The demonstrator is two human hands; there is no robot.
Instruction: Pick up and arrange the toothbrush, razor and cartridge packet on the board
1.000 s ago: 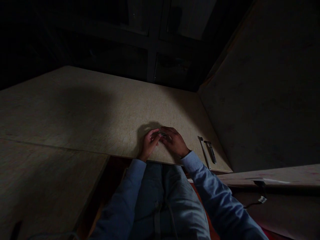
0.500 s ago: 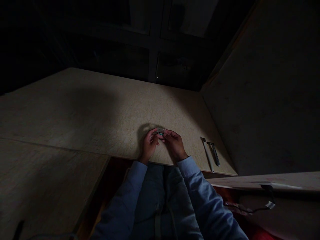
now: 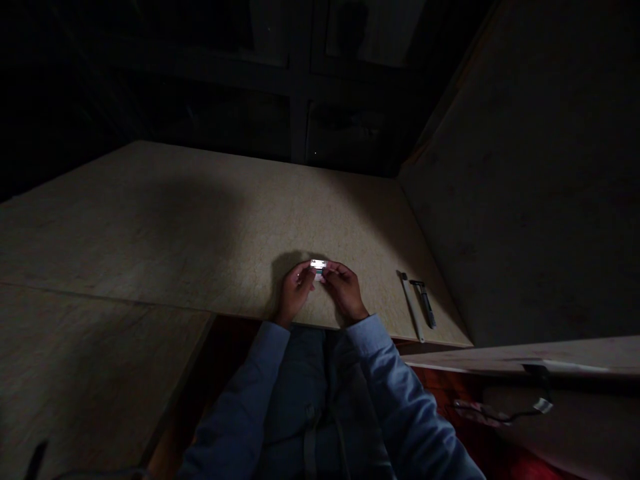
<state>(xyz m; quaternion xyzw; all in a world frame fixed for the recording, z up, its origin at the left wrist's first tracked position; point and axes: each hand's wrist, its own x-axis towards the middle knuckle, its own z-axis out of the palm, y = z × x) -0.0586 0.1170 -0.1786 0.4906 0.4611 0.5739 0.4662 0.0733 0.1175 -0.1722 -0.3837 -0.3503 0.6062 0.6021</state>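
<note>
Between my two hands is a small, flat, clear-looking case (image 3: 319, 265), its top glaring white and a teal strip showing lower down. My left hand (image 3: 296, 287) pinches its left end, thumb at the near side. The right end is gripped by the fingers of my right hand (image 3: 346, 287). Both hands are just above the near edge of the table, and their shadow falls beside them. What the case contains is too small and bright to make out.
To the right on the pale stone-patterned table (image 3: 280, 207) lie a long, thin toothbrush-like stick (image 3: 413, 308) with a dark head and a black razor-like tool (image 3: 427, 305). A panel (image 3: 525, 200) rises along the right side. Below it hangs a dark cable (image 3: 520, 417).
The case has tilted in my fingers, so its top now reflects bright white. Both hands keep their grip on it. The view has shifted slightly.
</note>
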